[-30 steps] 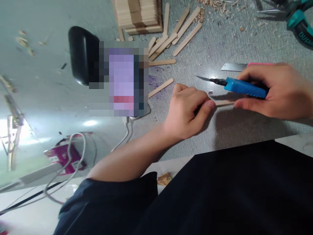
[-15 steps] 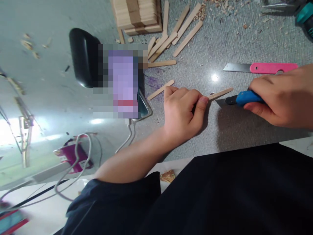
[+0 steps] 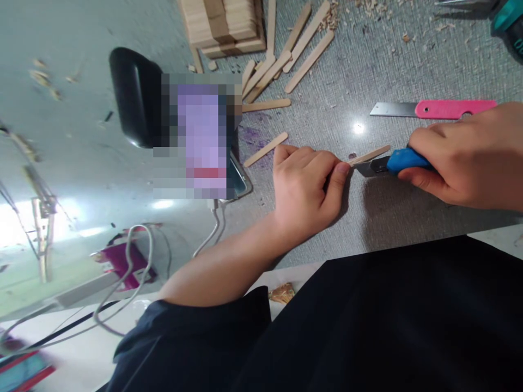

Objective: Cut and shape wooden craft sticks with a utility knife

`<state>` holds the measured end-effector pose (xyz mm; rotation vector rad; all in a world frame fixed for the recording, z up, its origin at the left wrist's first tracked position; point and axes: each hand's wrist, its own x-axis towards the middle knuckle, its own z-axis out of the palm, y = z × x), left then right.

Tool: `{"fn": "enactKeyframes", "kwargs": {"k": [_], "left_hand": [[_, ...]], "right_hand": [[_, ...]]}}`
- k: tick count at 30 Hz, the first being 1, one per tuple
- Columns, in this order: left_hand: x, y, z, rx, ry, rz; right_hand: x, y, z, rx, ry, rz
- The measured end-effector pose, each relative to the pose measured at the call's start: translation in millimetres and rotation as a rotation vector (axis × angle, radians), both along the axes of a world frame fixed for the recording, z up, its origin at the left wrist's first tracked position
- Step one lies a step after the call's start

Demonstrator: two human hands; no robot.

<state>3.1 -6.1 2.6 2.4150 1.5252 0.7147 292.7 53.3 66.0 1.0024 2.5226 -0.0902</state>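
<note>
Between the thumb and fingers of my left hand (image 3: 308,182) is one end of a wooden craft stick (image 3: 371,154), which points out to the right. My right hand (image 3: 461,160) is wrapped round the blue handle of a utility knife (image 3: 408,161). Its blade lies against the stick's lower edge, close to my left thumb. Just beyond my right hand lies a pink folding knife (image 3: 439,109) with its blade out, its handle end partly hidden by that hand. A loose craft stick (image 3: 266,149) rests left of my left hand.
Bundled craft sticks (image 3: 229,27) and several loose sticks (image 3: 309,61) lie at the back. A black case (image 3: 137,98) and a phone (image 3: 241,174) with a charging cable sit left. Pliers (image 3: 506,22) with teal grips lie far right. Wood shavings dot the table.
My right hand has moved slightly left, bringing the knife blade along the stick nearer my left thumb. My left hand still holds the stick in nearly the same place.
</note>
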Motion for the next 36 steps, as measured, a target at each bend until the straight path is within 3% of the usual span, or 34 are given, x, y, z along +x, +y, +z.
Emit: {"fn": "enactKeyframes", "kwargs": {"k": [5, 12, 19, 30, 36], "left_hand": [[0, 1, 0.4, 0.007, -0.020, -0.040], [0, -2, 0.7, -0.060, -0.024, 0.003], [0, -1, 8.1, -0.145, 0.024, 0.010], [-2, 3, 1.5, -0.135, -0.006, -0.070], [-3, 4, 1.6, -0.177, 0.079, -0.093]], "right_hand": [[0, 1, 1.2, -0.011, -0.028, -0.008], [-1, 1, 1.6, -0.033, 0.004, -0.059], [-10, 5, 11.3, -0.104, -0.133, -0.037], [-1, 5, 1.7, -0.147, 0.053, -0.110], [-5, 4, 2.2, -0.065, 0.007, -0.010]]}}
